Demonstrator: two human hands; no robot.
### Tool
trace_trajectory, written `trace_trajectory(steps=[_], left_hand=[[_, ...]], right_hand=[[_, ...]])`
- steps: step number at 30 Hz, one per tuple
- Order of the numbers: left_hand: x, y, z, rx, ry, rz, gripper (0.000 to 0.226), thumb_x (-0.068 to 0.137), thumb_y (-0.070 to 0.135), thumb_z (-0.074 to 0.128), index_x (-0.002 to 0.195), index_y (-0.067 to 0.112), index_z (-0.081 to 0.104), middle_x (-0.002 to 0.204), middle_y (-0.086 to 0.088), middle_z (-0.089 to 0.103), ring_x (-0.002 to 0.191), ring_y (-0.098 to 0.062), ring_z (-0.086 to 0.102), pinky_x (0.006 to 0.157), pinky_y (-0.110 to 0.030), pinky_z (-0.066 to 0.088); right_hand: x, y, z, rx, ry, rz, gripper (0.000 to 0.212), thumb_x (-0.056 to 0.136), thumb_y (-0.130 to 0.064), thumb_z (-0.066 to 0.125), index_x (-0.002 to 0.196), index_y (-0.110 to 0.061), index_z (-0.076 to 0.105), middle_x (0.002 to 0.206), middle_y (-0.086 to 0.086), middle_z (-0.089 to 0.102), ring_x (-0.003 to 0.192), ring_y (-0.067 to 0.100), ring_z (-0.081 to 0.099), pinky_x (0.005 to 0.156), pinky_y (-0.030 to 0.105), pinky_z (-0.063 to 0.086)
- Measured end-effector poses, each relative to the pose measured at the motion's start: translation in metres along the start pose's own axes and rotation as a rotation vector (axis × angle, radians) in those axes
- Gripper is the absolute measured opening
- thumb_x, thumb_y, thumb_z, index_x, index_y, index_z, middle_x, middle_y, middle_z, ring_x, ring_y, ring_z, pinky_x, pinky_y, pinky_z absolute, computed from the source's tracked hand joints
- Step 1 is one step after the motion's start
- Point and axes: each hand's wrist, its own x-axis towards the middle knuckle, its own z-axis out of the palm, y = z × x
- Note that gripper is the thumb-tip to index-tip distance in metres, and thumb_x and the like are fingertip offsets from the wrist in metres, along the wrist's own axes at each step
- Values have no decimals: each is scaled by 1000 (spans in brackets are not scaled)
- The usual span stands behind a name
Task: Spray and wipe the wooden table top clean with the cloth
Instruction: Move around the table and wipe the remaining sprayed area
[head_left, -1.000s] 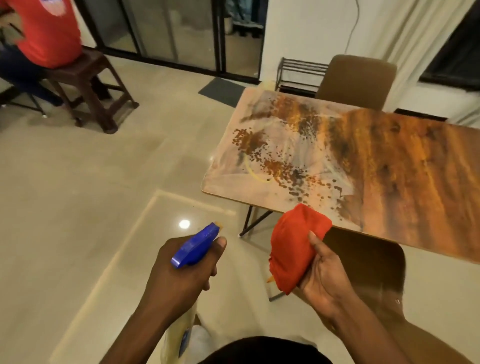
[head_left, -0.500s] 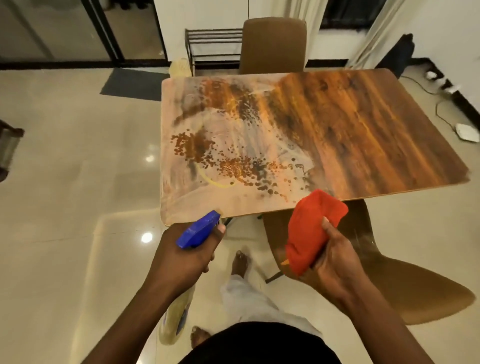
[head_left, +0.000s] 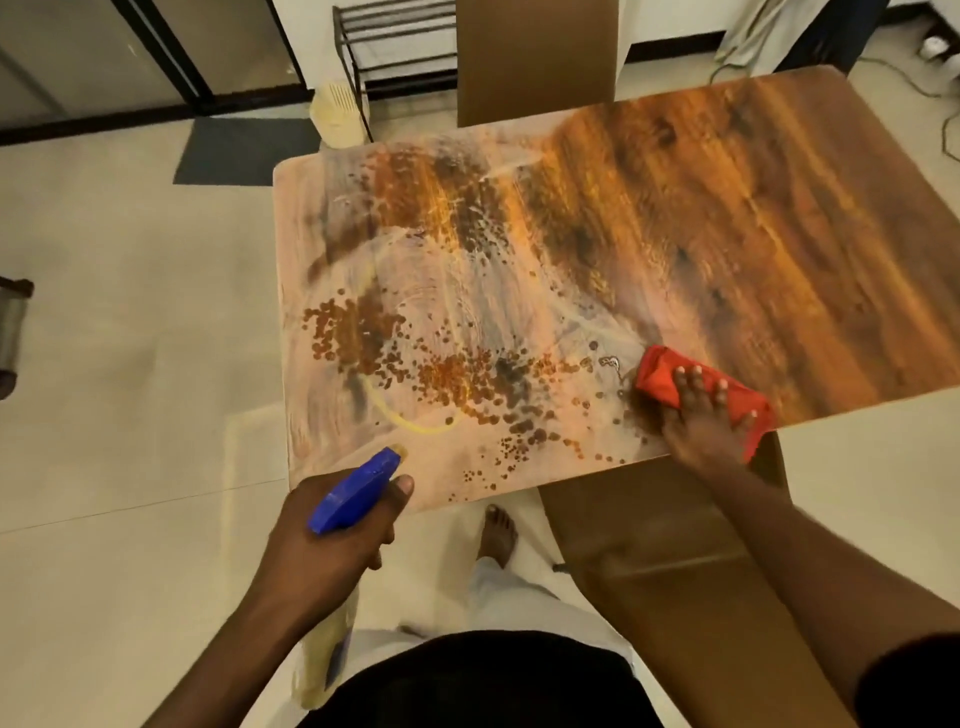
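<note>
A: The wooden table top (head_left: 675, 234), brown with rounded corners, fills the middle of the view. Its left half is covered with pale smears and many dark droplets; the right half looks darker and clean.

B: Where is the red folded cloth (head_left: 670, 382)?

A: It lies flat on the table, near the front edge. The right hand (head_left: 701, 415) presses on it with the fingers spread wide, not gripping.

B: And the left hand (head_left: 332, 540)?

A: It is closed around the spray bottle with the blue plastic head (head_left: 356, 491), just in front of the table's near left corner, the thumb beside the head.
</note>
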Motion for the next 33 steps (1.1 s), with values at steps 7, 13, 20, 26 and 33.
trace_trajectory(steps=[7, 13, 20, 26, 33], left_hand=[[33, 23, -5, -1, -48, -32, 37, 93, 47, 74, 67, 21, 75, 57, -9, 75, 49, -20, 70, 68, -40, 56], [60, 31, 10, 23, -164, -11, 41, 95, 45, 75, 69, 15, 71, 58, -12, 74, 48, -24, 70, 66, -38, 57], [83, 37, 7, 79, -182, 9, 45, 94, 47, 73, 66, 13, 69, 59, -16, 72, 56, -38, 68, 64, -44, 57], [84, 43, 17, 66, -174, -9, 49, 94, 48, 72, 66, 7, 70, 56, -14, 72, 50, -30, 69, 59, -30, 56], [88, 53, 24, 27, -100, -24, 52, 95, 47, 73, 67, 3, 67, 60, -19, 71, 59, -40, 71, 74, -52, 60]], right_hand=[[-47, -92, 101, -149, -45, -230, 73, 113, -58, 16, 171, -30, -18, 179, 2, -26, 162, 37, -31, 125, 75, -15], [-147, -169, 172, -176, -191, -714, 73, 109, -51, 35, 175, -28, 13, 184, 4, 4, 168, 37, -12, 125, 79, 3], [-123, -139, 153, -318, -282, -1050, 66, 113, -46, 36, 174, -35, 12, 183, -8, 8, 169, 26, -9, 131, 63, -12], [-47, -6, 52, -263, -201, -331, 72, 110, -51, 18, 169, -32, -18, 178, -4, -24, 162, 29, -31, 130, 63, -17], [72, 35, -35, 132, -105, 320, 64, 117, -55, 18, 172, -40, -11, 180, -8, -24, 165, 28, -24, 129, 68, -11]])
